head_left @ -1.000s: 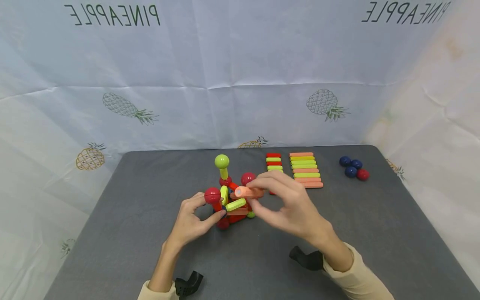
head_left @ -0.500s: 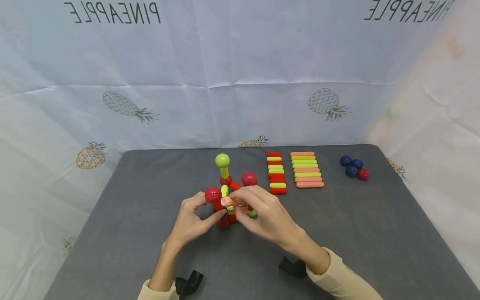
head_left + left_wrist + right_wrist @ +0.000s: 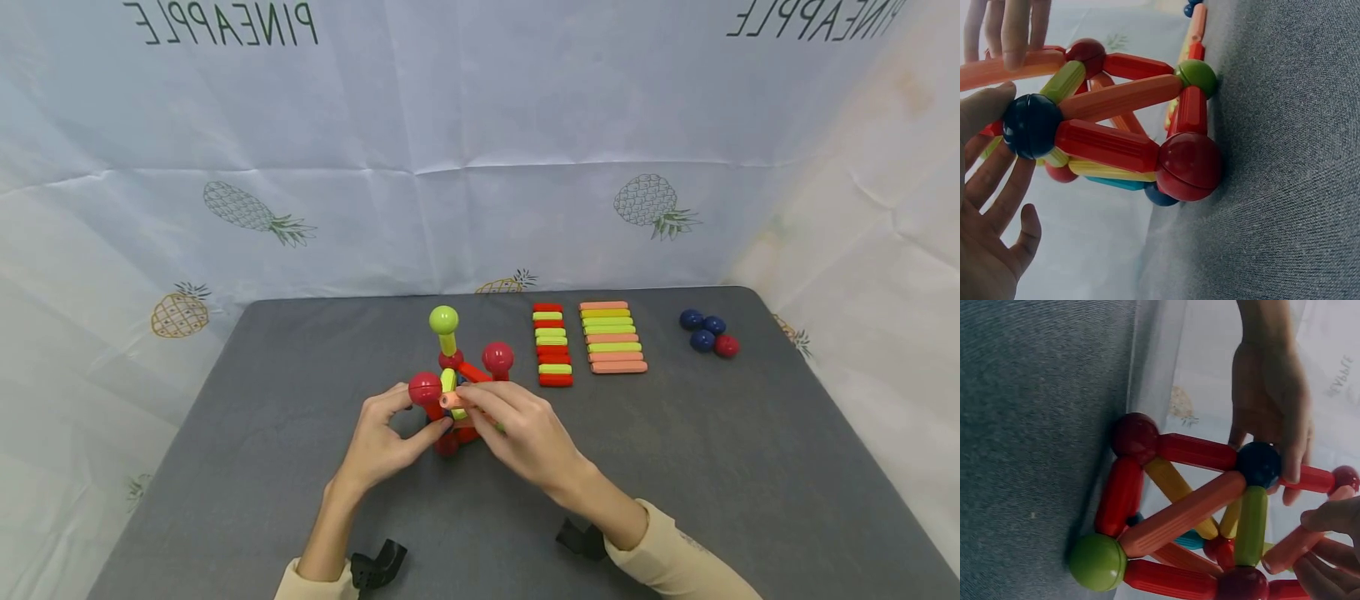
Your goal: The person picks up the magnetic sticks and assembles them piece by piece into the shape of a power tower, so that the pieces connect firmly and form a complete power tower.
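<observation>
A frame of magnetic sticks and balls (image 3: 467,435) stands on the dark table. My left hand (image 3: 390,433) holds it at a dark blue ball (image 3: 1032,126), thumb and fingers on either side. From that ball a short red stick rises to a red ball (image 3: 425,389). My right hand (image 3: 532,437) pinches a loose orange stick (image 3: 1294,549) between thumb and fingers. One end of this stick is right by the raised red ball; its other end lies over the frame. Another red ball (image 3: 498,358) and a lime ball on a stick (image 3: 443,320) top other corners.
Right of the frame lie a column of short red and lime sticks (image 3: 553,350) and a column of longer orange, yellow and lime sticks (image 3: 613,338). Farther right are several dark blue balls (image 3: 702,341) and a red ball (image 3: 727,347). A printed cloth (image 3: 480,225) hangs behind.
My right hand has moved left and slightly down with the orange stick, bringing its end beside the raised red ball. My left hand has kept its hold on the frame.
</observation>
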Available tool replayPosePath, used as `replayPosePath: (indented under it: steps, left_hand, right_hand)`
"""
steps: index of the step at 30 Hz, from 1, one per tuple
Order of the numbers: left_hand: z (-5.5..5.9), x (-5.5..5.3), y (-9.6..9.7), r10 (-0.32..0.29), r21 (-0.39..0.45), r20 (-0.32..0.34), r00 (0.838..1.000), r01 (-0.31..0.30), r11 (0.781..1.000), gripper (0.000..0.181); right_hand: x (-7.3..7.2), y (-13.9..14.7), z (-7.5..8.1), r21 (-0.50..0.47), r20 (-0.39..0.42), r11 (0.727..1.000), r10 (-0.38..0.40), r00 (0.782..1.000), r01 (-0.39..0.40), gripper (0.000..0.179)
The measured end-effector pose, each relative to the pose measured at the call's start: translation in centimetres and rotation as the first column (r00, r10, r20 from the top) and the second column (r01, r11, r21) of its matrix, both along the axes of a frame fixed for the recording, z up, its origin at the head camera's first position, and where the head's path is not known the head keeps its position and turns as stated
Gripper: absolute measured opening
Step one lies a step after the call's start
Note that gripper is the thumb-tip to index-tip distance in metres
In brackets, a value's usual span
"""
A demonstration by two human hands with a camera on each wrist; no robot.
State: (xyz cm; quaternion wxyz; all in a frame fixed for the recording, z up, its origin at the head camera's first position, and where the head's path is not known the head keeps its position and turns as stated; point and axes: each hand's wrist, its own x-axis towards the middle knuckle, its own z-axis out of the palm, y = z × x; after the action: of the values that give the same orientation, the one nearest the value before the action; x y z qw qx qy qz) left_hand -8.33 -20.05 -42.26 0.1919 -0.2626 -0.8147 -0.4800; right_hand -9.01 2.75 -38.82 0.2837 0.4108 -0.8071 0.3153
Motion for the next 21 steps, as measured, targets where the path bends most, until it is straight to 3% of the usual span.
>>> replayPosePath:
  steps: [14,17,21]
  left_hand:
    - [0.25,-0.12,0.38,-0.011,-0.044,-0.106,0.994,0.006,0.999,0.046]
    - [0.30,-0.13,0.39,-0.010,-0.047,-0.110,0.994,0.005,0.999,0.046]
    - [0.24,-0.08,0.29,-0.003,-0.053,-0.081,0.997,-0.001,0.999,0.044]
  right_hand:
    - [0.38,-0.39,0.05,-0.008,0.066,0.997,-0.082,0.994,0.083,0.041]
    - [0.38,-0.34,0.09,-0.010,0.069,0.996,-0.083,0.994,0.084,0.042]
    - [0.13,0.37,-0.11,-0.064,0.015,0.997,-0.041,0.999,0.042,0.037]
